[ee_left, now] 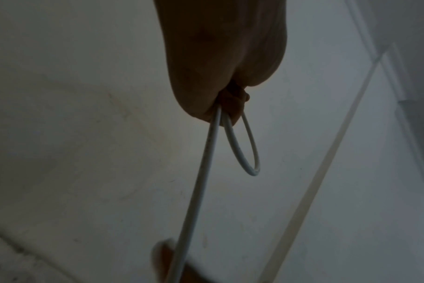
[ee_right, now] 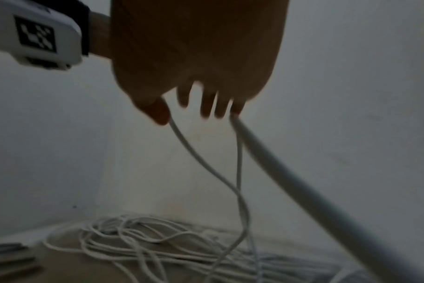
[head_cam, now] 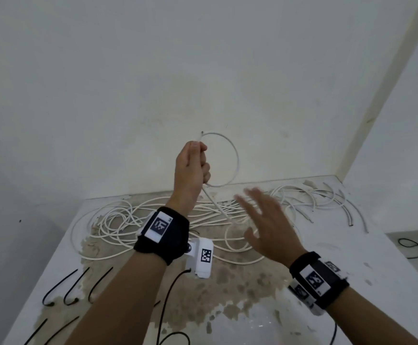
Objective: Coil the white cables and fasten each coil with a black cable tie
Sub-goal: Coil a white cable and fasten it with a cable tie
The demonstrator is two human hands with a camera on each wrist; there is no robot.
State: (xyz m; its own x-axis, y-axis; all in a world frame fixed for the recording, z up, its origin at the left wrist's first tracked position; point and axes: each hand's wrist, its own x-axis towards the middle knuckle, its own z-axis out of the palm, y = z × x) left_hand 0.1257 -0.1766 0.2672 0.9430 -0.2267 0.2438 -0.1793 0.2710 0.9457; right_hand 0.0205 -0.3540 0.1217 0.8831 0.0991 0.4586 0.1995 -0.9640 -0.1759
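My left hand [head_cam: 194, 163] is raised above the table and grips a white cable [head_cam: 236, 158] bent into one round loop, its free end sticking up past the knuckles. From the fist the cable runs down to the tangled white cable pile [head_cam: 133, 225]. In the left wrist view my left hand [ee_left: 220, 109] pinches the loop [ee_left: 245, 151] and the trailing strand [ee_left: 196, 191]. My right hand [head_cam: 265, 217] hovers blurred and open over the pile, fingers spread. In the right wrist view strands [ee_right: 206, 162] hang past my right hand [ee_right: 182, 113]. Several black cable ties [head_cam: 61, 287] lie at the front left.
The stained white table [head_cam: 240, 302] stands in a corner between two walls. More loose white cable pieces [head_cam: 327, 197] lie at its back right. A black cord [head_cam: 412, 247] lies on the floor past the right edge. The table's left edge drops off beside the ties.
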